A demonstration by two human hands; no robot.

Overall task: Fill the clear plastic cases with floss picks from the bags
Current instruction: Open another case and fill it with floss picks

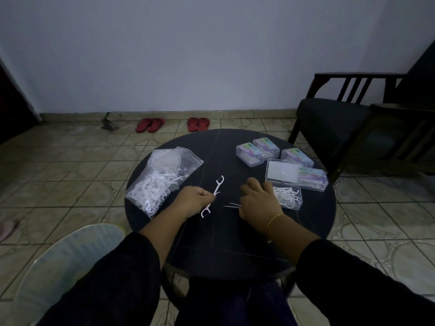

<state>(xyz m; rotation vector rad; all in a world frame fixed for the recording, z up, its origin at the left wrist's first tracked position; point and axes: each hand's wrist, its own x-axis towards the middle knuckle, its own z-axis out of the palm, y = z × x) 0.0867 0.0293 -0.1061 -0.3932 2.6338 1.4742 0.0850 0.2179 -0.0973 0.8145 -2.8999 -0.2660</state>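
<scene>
Left hand fingers pinch two floss picks; right hand grip unclear; five cases.

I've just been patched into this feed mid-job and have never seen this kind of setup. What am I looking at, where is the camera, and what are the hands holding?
There is no machine here: a person works with two bare hands, and the single picture comes from a wide-angle camera worn on their head, looking forward and down. They sit at a round dark table. On its left lies a clear bag of floss picks. On its right sit closed cases and one open case partly filled with picks, its lid flipped back. The left hand pinches floss picks, two as far as I can tell. The right hand rests beside the open case with thin pick tips poking out beneath it; its grip is hidden.
</scene>
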